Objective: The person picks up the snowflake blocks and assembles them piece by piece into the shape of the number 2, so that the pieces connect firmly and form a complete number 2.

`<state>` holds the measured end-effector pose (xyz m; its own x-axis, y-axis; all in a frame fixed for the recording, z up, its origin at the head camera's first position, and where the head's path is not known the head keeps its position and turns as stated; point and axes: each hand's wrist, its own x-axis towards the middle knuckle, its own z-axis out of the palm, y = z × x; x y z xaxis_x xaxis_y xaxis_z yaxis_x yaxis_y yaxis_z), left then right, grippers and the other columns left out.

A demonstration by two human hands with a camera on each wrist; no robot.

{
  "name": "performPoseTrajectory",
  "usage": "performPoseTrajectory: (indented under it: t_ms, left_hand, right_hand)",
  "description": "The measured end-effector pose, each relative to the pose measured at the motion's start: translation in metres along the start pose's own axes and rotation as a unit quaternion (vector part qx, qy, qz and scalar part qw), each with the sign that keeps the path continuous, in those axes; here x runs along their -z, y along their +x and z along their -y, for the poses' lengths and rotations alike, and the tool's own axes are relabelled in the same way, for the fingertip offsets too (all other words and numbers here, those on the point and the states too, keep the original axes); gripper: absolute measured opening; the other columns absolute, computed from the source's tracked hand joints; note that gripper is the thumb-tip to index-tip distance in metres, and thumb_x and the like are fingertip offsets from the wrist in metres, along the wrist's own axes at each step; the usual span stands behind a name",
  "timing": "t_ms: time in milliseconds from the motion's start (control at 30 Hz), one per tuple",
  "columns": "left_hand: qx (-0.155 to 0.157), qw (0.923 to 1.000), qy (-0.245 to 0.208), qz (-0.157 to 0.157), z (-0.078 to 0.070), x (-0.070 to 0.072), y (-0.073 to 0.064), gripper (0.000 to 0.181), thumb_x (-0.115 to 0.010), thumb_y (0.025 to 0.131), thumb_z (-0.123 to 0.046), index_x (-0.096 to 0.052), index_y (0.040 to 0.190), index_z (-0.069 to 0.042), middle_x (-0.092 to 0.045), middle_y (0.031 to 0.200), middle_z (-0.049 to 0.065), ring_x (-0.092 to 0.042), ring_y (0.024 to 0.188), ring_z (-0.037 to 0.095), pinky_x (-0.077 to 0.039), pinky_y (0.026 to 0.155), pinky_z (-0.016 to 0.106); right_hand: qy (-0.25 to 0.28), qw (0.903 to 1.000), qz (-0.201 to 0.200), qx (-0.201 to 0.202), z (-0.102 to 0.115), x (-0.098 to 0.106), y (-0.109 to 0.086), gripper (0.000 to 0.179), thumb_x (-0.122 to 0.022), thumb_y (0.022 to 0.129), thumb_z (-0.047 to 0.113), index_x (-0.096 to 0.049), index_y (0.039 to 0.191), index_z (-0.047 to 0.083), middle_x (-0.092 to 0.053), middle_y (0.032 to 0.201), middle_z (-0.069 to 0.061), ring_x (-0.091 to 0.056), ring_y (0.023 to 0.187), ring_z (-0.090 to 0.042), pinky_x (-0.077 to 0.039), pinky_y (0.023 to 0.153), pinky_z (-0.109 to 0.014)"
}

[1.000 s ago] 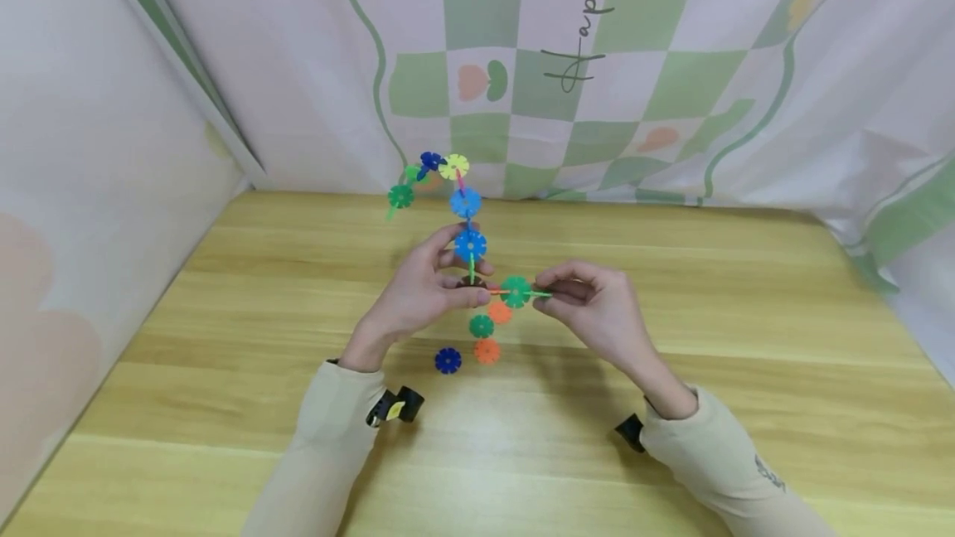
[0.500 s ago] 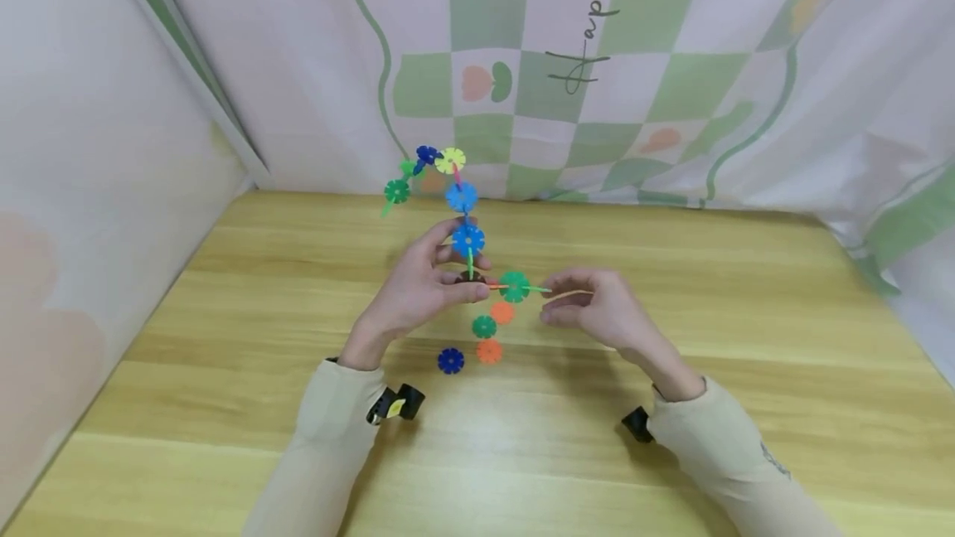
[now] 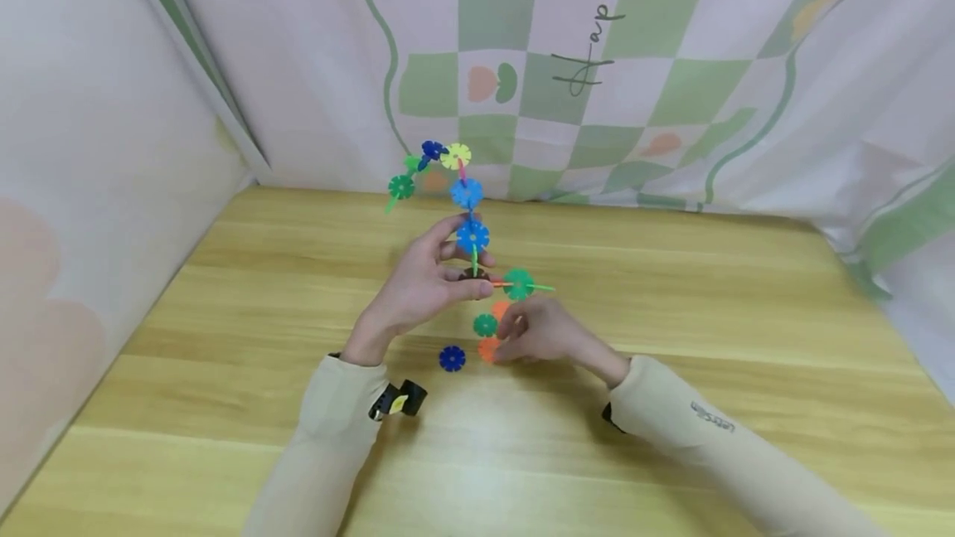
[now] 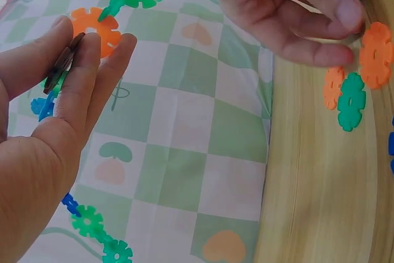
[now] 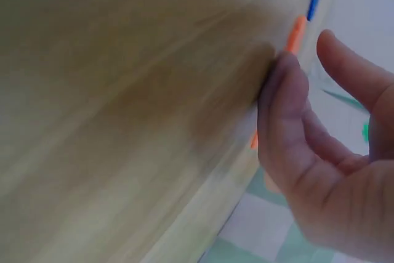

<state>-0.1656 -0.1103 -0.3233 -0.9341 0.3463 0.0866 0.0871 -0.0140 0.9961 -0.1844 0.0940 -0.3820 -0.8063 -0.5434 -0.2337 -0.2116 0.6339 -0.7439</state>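
My left hand pinches a dark brown snowflake disc between thumb and fingers. From that disc a chain of linked snowflake discs climbs and bends over to the left, in blue, pink, yellow and green. A short branch runs right through an orange disc to a green disc and a light green one. Low over the table, my right hand has its fingertips at a loose orange disc; in the right wrist view thumb and fingers stand apart.
Near the right fingertips a loose green disc and another orange disc lie on the wooden table. A dark blue disc lies further left. A checked curtain hangs behind the table.
My right hand has let go of the light green disc at the branch's end and moved down and left to the loose discs. The left hand keeps holding the chain, almost still.
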Motion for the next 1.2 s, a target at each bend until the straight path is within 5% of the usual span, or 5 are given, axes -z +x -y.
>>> performPoseTrajectory:
  t_ms: [200, 500, 700, 933, 1200]
  left_hand:
    - [-0.005, 1.0000, 0.003, 0.001, 0.000, 0.001, 0.000, 0.075, -0.070, 0.082, 0.010, -0.036, 0.145, -0.013, -0.063, 0.105, 0.019, -0.069, 0.083, 0.029, -0.056, 0.080, 0.039]
    - [-0.002, 1.0000, 0.002, 0.003, 0.000, 0.001, 0.001, 0.076, -0.070, 0.082, 0.009, -0.034, 0.146, -0.012, -0.063, 0.107, 0.019, -0.070, 0.084, 0.030, -0.056, 0.080, 0.039]
    - [0.005, 0.9999, -0.005, -0.008, 0.002, 0.003, 0.000, 0.076, -0.069, 0.083, 0.008, -0.033, 0.146, -0.013, -0.064, 0.107, 0.019, -0.068, 0.087, 0.035, -0.056, 0.081, 0.039]
    - [0.006, 0.9998, -0.008, -0.019, 0.005, 0.005, 0.000, 0.072, -0.069, 0.084, 0.005, -0.035, 0.144, -0.012, -0.062, 0.111, 0.022, -0.068, 0.089, 0.035, -0.056, 0.080, 0.039]
    - [-0.002, 0.9995, -0.004, -0.032, 0.007, 0.011, 0.001, 0.069, -0.068, 0.085, 0.007, -0.036, 0.143, -0.011, -0.061, 0.111, 0.022, -0.066, 0.092, 0.041, -0.056, 0.080, 0.039]
  right_hand:
    - [-0.095, 0.9950, -0.029, 0.012, 0.008, -0.014, 0.002, 0.029, -0.087, 0.068, 0.021, -0.062, 0.080, 0.010, -0.055, 0.059, 0.006, -0.046, 0.050, -0.007, -0.038, 0.049, -0.023]
    - [-0.091, 0.9949, -0.038, 0.020, 0.008, -0.014, -0.001, 0.027, -0.081, 0.071, 0.007, -0.055, 0.077, 0.009, -0.052, 0.065, 0.001, -0.045, 0.057, -0.011, -0.037, 0.052, -0.024]
    - [-0.007, 0.9965, -0.073, 0.041, 0.005, 0.008, -0.012, 0.013, -0.072, 0.080, 0.003, -0.064, 0.090, 0.002, -0.067, 0.084, -0.009, -0.063, 0.072, -0.019, -0.052, 0.060, -0.029]
    - [0.148, 0.9744, -0.152, 0.073, -0.009, 0.039, -0.033, 0.021, -0.061, 0.092, 0.002, -0.062, 0.111, -0.009, -0.068, 0.098, -0.019, -0.068, 0.088, -0.029, -0.056, 0.079, -0.041]
    - [0.189, 0.9653, -0.158, 0.087, -0.011, 0.048, -0.034, 0.021, -0.061, 0.094, 0.007, -0.065, 0.110, -0.006, -0.069, 0.100, -0.018, -0.069, 0.086, -0.018, -0.056, 0.081, -0.038]
